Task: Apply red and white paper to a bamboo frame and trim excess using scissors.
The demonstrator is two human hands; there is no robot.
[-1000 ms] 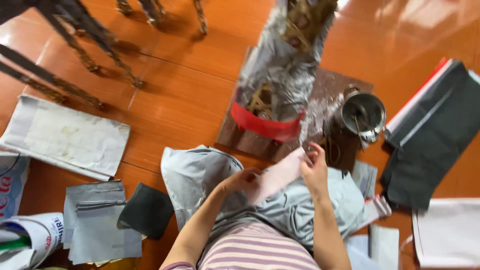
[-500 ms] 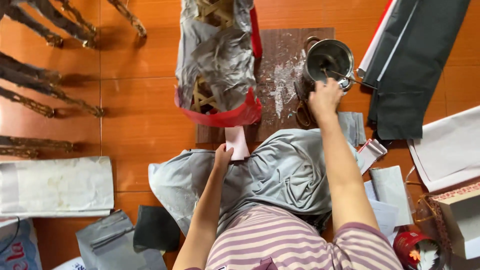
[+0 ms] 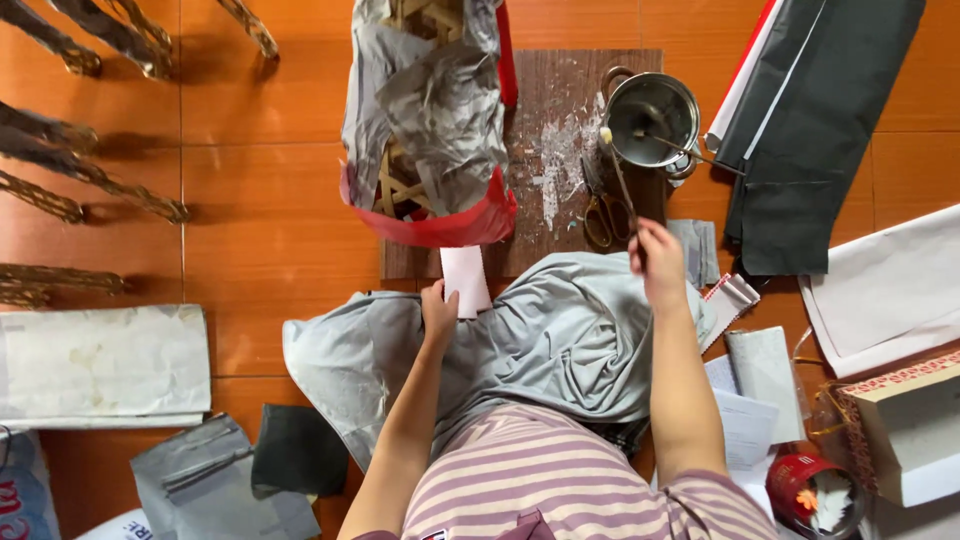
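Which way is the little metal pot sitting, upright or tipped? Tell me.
Upright: the metal pot stands on the wooden board, its round mouth facing the camera. Contents cannot tell.

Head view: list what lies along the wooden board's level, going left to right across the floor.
Woven sticks → paper-covered woven frame with red rim → wooden board → scissors → brush held by the right hand → metal pot → dark paper sheets.

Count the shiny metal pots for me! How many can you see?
1. The small round shiny metal pot stands on the brown wooden board, just beyond the brush tip that the right hand holds. Others may be hidden.
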